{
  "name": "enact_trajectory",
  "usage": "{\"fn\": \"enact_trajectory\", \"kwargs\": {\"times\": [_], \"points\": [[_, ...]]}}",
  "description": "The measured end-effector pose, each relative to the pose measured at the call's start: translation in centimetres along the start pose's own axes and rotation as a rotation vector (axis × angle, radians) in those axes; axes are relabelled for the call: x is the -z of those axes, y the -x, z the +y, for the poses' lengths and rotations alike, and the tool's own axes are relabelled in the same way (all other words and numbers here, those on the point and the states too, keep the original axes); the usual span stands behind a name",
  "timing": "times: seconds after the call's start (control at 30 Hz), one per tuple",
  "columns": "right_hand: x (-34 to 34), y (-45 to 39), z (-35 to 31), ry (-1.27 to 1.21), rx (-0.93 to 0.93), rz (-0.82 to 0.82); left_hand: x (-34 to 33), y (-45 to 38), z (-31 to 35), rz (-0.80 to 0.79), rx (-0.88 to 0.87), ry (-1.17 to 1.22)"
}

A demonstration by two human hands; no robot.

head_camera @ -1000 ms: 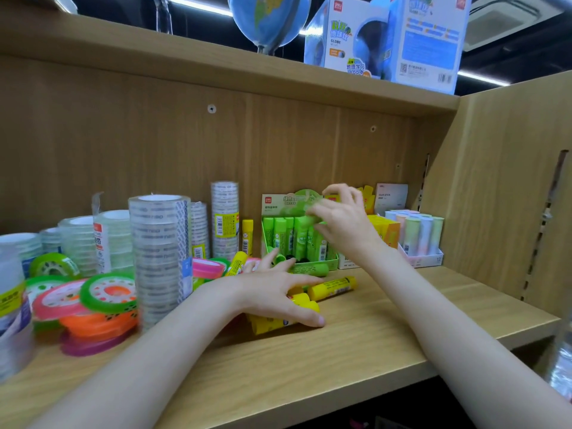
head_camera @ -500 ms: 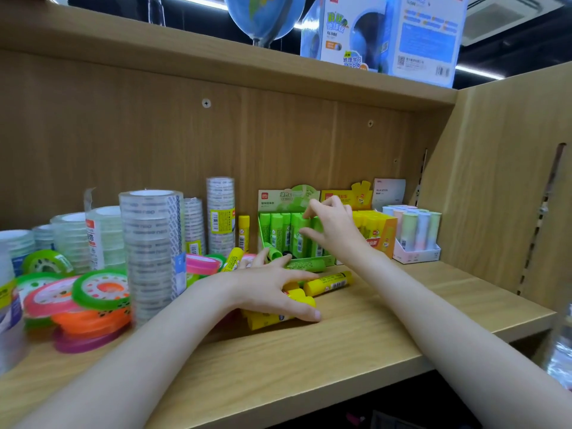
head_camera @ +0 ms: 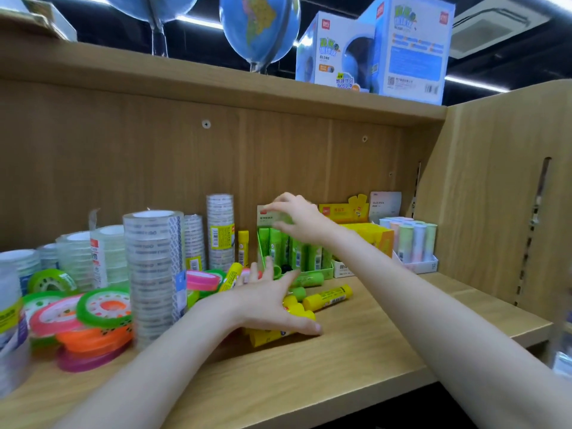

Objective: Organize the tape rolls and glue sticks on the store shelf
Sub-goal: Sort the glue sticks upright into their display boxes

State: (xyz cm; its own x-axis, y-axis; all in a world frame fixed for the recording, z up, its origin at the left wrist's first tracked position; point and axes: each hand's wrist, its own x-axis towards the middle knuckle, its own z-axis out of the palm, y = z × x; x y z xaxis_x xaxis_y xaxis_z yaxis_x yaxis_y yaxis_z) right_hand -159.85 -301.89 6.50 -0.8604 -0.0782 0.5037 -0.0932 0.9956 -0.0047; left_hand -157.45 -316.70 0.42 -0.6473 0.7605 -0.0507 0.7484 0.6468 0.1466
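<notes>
Wooden shelf unit (head_camera: 340, 363), back panel (head_camera: 154, 156) (screwed), ceiling strip lights (head_camera: 198, 21)

We note left hand (head_camera: 266, 300), right hand (head_camera: 298, 218) bare; both forearms uncovered, no sleeves, short unpainted nails.

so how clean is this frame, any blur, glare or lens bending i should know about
Head view: motion blur smears the right hand at the green glue stick box and the tape stacks at the left edge; ceiling light strips glare behind the globe; the wide lens bows the upper shelf and stretches both forearms; the left hand over the yellow glue sticks reads fairly sharp.
</notes>
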Motion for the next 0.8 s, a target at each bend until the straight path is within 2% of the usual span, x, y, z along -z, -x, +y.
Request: {"fn": "enact_trajectory", "kwargs": {"times": [0.1, 0.2, 0.33, 0.5, 0.6, 0.8], "points": [[-1.3, -1.3, -0.9, 0.109, 0.056, -0.181, 0.0, -0.2, -0.1, -0.027, 0.030, -0.011], [-2.1, -1.8, -1.4, 0.158, 0.102, -0.225, -0.1, -0.5, -0.2, -0.051, 0.030, -0.022], [-2.2, -1.8, -1.2, 0.031, 0.127, -0.108, -0.2, -0.5, -0.2, -0.049, 0.034, -0.025], [-3.0, -1.6, -1.3, -0.060, 0.182, -0.056, -0.2, -0.6, -0.3, -0.040, 0.037, -0.006], [-1.8, -0.6, -0.4, -0.222, 0.120, 0.092, -0.3, -0.5, -0.2, -0.028, 0.038, 0.003], [1.9, 4.5, 4.5, -0.648, -0.184, 0.501, -0.3, -0.6, -0.1, 0.041, -0.020, 0.011]]}}
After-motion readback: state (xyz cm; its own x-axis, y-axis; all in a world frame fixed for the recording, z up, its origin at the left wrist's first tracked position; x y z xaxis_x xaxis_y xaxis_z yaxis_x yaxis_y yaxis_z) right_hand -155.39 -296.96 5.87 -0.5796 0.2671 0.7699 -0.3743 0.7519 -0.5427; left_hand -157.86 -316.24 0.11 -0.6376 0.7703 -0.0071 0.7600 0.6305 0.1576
